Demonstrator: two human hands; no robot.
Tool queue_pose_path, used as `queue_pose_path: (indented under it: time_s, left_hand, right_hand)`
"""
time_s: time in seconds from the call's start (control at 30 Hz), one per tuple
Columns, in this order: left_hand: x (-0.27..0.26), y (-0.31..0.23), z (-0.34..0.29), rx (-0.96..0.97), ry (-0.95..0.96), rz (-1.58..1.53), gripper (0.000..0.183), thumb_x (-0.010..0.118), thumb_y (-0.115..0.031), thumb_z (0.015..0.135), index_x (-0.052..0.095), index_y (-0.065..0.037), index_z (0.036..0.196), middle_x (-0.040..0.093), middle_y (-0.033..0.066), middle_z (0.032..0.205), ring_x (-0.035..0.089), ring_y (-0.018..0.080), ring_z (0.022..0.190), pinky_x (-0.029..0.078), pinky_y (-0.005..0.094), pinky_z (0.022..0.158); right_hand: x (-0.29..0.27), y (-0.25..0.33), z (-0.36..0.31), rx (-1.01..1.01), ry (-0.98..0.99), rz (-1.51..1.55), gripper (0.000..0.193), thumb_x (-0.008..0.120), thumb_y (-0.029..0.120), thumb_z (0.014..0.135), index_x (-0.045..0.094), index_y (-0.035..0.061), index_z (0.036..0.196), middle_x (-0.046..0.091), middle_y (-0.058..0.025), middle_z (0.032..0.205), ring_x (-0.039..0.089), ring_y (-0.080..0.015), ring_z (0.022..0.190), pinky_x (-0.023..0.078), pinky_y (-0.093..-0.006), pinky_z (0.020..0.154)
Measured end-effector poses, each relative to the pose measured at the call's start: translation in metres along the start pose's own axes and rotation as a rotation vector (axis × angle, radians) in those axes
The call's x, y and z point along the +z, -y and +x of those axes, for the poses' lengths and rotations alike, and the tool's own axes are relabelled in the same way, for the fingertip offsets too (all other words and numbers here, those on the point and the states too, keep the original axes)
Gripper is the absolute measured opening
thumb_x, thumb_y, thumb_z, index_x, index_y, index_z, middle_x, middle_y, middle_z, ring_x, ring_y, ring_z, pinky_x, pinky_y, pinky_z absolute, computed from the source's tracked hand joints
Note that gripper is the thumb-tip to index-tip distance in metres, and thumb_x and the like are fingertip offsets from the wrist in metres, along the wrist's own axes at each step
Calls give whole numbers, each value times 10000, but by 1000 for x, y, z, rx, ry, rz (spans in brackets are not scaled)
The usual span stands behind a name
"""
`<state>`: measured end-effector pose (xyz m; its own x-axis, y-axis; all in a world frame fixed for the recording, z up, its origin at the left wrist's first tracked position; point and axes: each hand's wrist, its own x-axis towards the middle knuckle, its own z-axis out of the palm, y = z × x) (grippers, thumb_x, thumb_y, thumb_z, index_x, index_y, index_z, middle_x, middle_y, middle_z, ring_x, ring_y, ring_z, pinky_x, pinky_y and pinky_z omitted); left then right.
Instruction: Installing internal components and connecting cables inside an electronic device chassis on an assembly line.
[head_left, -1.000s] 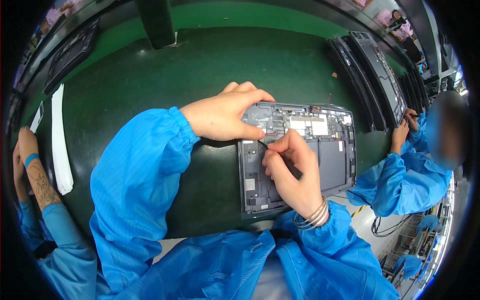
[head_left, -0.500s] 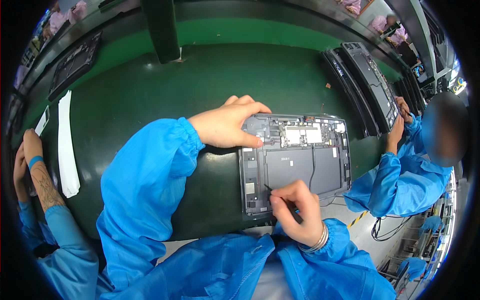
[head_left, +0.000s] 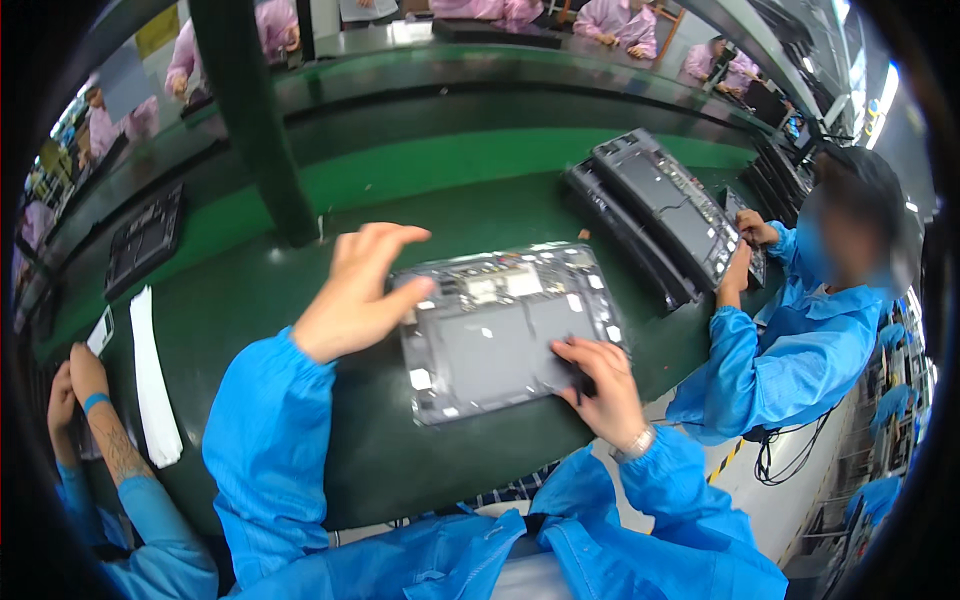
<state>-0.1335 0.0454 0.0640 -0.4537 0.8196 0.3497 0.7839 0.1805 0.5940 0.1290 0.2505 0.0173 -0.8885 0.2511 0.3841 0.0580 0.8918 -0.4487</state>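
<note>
An opened tablet (head_left: 485,355), its circuit board and large grey battery exposed, lies slightly turned on the bench in front of me and looks blurred. At its far left corner is my left hand (head_left: 358,290), fingers spread and thumb over the edge; whether the thumb touches is unclear. My right hand (head_left: 612,400) is at the tablet's near right edge, fingers bent around a thin black tool (head_left: 580,380). That tool is smeared and mostly covered by the fingers, so its exact kind cannot be made out.
On the right, a stack of opened tablets (head_left: 660,205) stands near a co-worker in a blue smock (head_left: 790,350). A white strip (head_left: 155,380) lies to the left, beside another person's forearms (head_left: 110,430). A dark post (head_left: 245,120) rises at the bench's far side.
My right hand has gone from the tablet's left part to its near right edge. The tablet has turned slightly counterclockwise. My left hand's fingers have spread at the corner; the view has tilted up.
</note>
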Motion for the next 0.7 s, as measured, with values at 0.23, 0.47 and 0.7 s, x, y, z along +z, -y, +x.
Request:
queue_pose_path:
  time_s: [0.23,0.47,0.7]
  left_hand:
    - [-45,-42,31,-34,-107,-123,397,632,-154,861,568,-90,1248,536,51,1224,452,199,1127,366,318,914]
    - [-15,-50,191,240,-191,-141,307,650,-130,856,627,-67,1155,608,52,1129,504,206,1111,391,345,962]
    - [108,-1,275,79,293,-315,577,686,-326,854,509,-29,1315,573,214,1277,537,356,1195,407,434,1044]
  right_hand:
    - [62,-36,178,-93,-88,15,425,752,153,751,555,87,1122,638,-145,1083,579,-330,1066,419,-419,921]
    - [70,-41,281,154,-232,-196,331,729,213,789,535,57,1006,659,-134,925,635,-287,934,460,-410,814]
    - [-59,-35,125,280,-744,-158,118,598,115,913,615,49,816,640,-143,777,607,-334,704,467,-430,650]
